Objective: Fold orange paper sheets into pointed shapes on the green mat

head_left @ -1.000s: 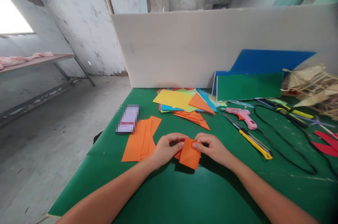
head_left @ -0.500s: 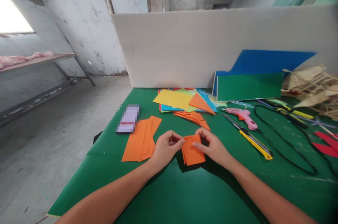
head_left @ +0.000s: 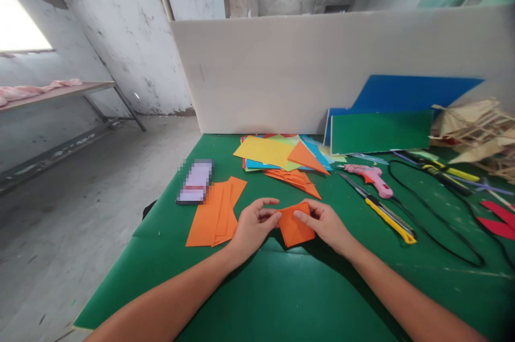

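Observation:
A small folded piece of orange paper is held between my two hands, just above the green tabletop. My right hand pinches its upper right part, thumb on the front and fingers behind. At the paper's upper left corner is my left hand, thumb and a finger closed on the edge while the index finger stretches out above. Left of my left hand lie several flat orange paper sheets, overlapping. Beyond my hands rests a pile of folded orange paper pieces.
A phone lies near the table's left edge. Coloured paper sheets are stacked at the back. To the right are a yellow utility knife, a pink glue gun with its black cord, and red paper. A white board stands behind.
The folded orange paper has turned and lifted slightly, its layers now lying together. My left index finger has straightened away from the paper, and my right hand has shifted a little.

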A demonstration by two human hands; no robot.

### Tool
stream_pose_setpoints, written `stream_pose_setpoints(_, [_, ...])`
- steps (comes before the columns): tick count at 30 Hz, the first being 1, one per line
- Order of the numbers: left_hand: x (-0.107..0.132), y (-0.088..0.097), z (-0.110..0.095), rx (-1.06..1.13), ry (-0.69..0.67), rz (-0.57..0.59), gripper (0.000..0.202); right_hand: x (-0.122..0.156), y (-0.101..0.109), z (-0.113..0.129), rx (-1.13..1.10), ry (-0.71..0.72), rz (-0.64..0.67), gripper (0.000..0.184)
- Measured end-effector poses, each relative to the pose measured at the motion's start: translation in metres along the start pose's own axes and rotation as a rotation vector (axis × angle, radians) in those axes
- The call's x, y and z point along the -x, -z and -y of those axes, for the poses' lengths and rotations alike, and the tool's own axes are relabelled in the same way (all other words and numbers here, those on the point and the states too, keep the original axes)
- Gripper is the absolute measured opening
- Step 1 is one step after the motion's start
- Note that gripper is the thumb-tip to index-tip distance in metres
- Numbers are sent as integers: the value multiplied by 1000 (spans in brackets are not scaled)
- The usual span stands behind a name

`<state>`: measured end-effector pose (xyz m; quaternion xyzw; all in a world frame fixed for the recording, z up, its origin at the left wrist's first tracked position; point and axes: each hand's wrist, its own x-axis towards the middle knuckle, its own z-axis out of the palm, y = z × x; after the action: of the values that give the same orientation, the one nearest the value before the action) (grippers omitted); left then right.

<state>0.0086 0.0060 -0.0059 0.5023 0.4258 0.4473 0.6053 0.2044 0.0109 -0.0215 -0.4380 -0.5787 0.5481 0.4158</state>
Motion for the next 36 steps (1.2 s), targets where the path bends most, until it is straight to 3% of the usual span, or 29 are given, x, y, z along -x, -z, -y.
stream_pose_setpoints(13, [0, -2, 2, 34, 70, -24, 30, 2, -3, 2, 137, 85, -75, 36])
stream_pose_setpoints(36, [1, -3, 2, 71, 68, -29, 34, 2, -5, 5, 172, 123, -79, 33])
